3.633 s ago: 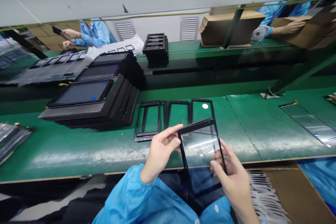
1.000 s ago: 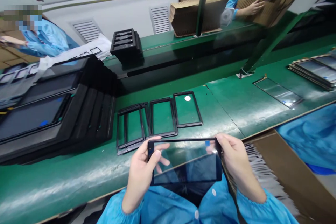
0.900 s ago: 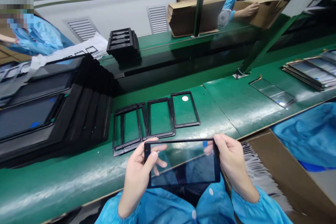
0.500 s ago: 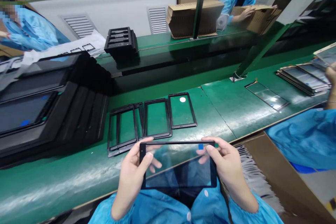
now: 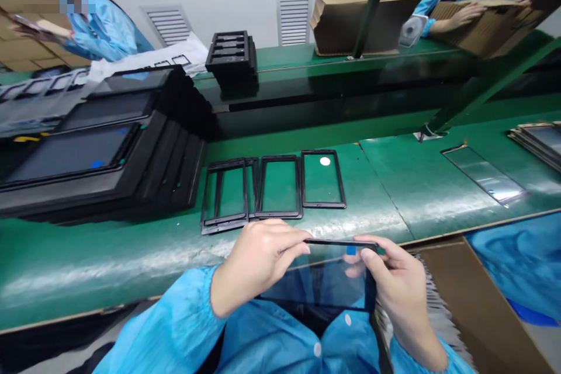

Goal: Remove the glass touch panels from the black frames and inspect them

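Note:
Close to my body I hold a transparent touch-screen panel in a black frame (image 5: 324,283), with a small blue tab near its upper right corner. My left hand (image 5: 265,257) pinches the frame's far edge between thumb and fingers, covering the upper left corner. At the right end, my right hand (image 5: 392,272) grips the panel, thumb on top and fingers behind, showing through the glass. Beyond my hands several empty black frames (image 5: 280,214) lie in a row on the green bench (image 5: 144,263). The rightmost frame (image 5: 343,181) has a white round spot inside it.
At left stands a tall stack of black trays (image 5: 175,169) bearing dark screens. A clear panel (image 5: 482,175) lies to the right, near more stacked panels (image 5: 537,143). Small black trays (image 5: 232,58) and cardboard sheets (image 5: 363,23) sit behind. Two people in blue work across the bench.
My left hand has shifted from the panel's left end to its far edge, now pinching there. My right hand keeps its hold. The view has turned left.

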`<state>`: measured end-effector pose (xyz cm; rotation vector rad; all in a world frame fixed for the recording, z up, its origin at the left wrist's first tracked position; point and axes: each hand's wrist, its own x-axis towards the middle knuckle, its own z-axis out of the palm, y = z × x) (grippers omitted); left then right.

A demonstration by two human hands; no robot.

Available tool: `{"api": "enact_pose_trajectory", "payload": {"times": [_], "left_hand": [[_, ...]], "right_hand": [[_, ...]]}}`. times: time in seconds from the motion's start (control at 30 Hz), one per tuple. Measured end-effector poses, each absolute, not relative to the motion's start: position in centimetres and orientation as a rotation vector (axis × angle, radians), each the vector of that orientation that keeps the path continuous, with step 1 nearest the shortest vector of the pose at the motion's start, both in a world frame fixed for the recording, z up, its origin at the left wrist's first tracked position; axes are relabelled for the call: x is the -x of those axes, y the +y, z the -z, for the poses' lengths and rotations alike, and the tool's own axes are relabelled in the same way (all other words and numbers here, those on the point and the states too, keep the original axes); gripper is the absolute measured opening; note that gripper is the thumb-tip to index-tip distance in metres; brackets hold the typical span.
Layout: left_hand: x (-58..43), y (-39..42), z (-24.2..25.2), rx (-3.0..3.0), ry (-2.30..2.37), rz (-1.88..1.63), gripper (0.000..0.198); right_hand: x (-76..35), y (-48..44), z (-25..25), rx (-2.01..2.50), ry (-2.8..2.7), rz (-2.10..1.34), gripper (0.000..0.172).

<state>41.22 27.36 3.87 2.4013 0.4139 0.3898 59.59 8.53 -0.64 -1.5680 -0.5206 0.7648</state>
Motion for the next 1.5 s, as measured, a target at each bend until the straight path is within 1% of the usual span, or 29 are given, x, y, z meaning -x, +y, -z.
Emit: {"api": "enact_pose_trajectory", "payload": {"times": [0.1,0.17,0.23,0.3,0.33,0.37,0.43,0.53,0.77,1.0,1.1,1.17,1.23,1.3,1.4,1.47,1.5], "left_hand": [[-41.3,26.8,-3.9,-2.425,0.421,-0.343,0.028],[-41.7,26.3,-4.0,-2.368,0.387,-0.249,0.034],[-42.2,25.7,-3.9,-2.219,0.370,-0.183,0.039],[-42.6,25.2,-3.4,-2.021,0.455,-0.178,0.038],[-42.6,25.0,-3.0,-1.906,0.532,-0.205,0.037],[-42.6,24.8,-2.6,-1.782,0.613,-0.237,0.037],[-42.3,24.4,-1.7,-1.532,0.728,-0.316,0.041],[-41.8,24.0,-0.7,-1.288,0.763,-0.413,0.051],[-41.3,23.2,-0.8,-1.173,0.754,-0.454,0.051],[-40.7,23.6,-0.4,-1.194,0.790,-0.426,0.057],[-40.6,24.3,-0.4,-1.319,0.814,-0.434,0.051],[-40.7,24.5,-0.7,-1.512,0.804,-0.436,0.047],[-41.1,24.5,-0.9,-1.708,0.713,-0.345,0.050],[-41.4,24.2,-1.0,-1.753,0.621,-0.207,0.054],[-41.6,24.0,-0.6,-1.521,0.665,-0.183,0.055],[-41.5,24.3,-0.2,-1.342,0.757,-0.290,0.054],[-41.3,24.5,0.0,-1.279,0.790,-0.350,0.054]], "right_hand": [[-59.6,9.1,0.3,1.560,-0.542,-0.792,0.030],[-59.4,9.8,0.1,1.524,-0.625,-0.866,0.029],[-59.2,10.7,0.0,1.442,-0.705,-0.998,0.039],[-59.2,11.4,0.2,1.350,-0.668,-1.128,0.054],[-59.3,11.6,0.3,1.312,-0.606,-1.154,0.058],[-59.5,11.7,0.6,1.284,-0.536,-1.157,0.057],[-60.0,11.7,1.2,1.251,-0.432,-1.118,0.050],[-60.4,11.6,2.0,1.227,-0.365,-1.065,0.044],[-59.8,12.2,1.4,1.230,-0.380,-0.968,0.046],[-59.5,11.7,0.3,1.356,-0.585,-0.796,0.040],[-59.5,11.8,0.2,1.400,-0.681,-0.763,0.038],[-59.3,12.2,0.0,1.443,-0.824,-0.786,0.034],[-59.0,12.8,-0.2,1.494,-1.014,-0.819,0.026],[-59.0,13.1,-0.5,1.512,-1.124,-0.792,0.021],[-60.9,12.2,-0.2,1.598,-0.981,-0.500,0.024],[-63.0,11.0,0.6,1.715,-0.798,-0.278,0.032],[-64.0,10.4,1.1,1.741,-0.743,-0.285,0.037]]}}
